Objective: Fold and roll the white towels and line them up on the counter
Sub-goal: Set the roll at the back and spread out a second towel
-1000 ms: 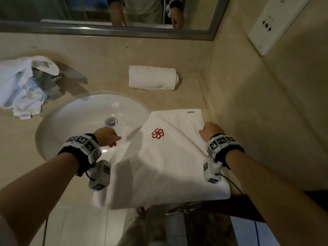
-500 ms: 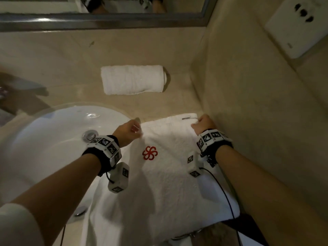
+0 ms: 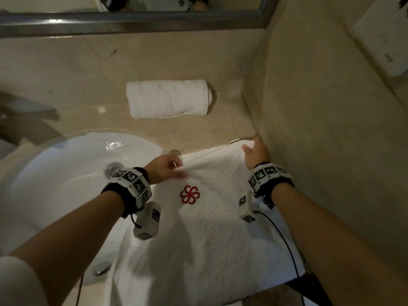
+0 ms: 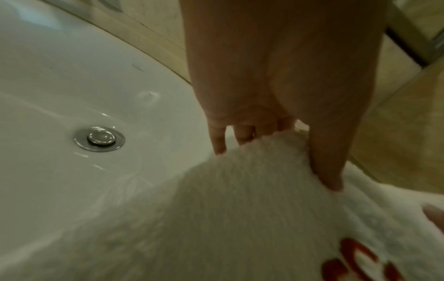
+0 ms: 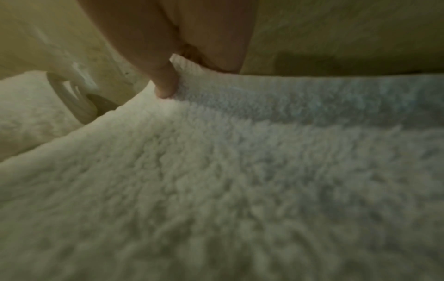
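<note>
A white towel (image 3: 212,235) with a red flower logo (image 3: 189,194) lies spread over the counter's right end and hangs off the front edge. My left hand (image 3: 167,167) pinches its far left corner, thumb on top (image 4: 329,171), over the sink's rim. My right hand (image 3: 254,151) pinches the far right corner (image 5: 182,76) next to the side wall and lifts it slightly. A rolled white towel (image 3: 169,99) lies across the back of the counter against the wall, apart from both hands.
The white sink basin (image 3: 66,173) with a metal drain (image 4: 99,139) fills the left. A beige wall (image 3: 320,129) closes in on the right. A mirror frame (image 3: 132,21) runs along the top. Bare counter (image 3: 198,131) lies between the two towels.
Both hands slid from the towel's sides up to its far corners and took hold of them. The camera view shifted right and closer, so the crumpled towel at the left left the picture.
</note>
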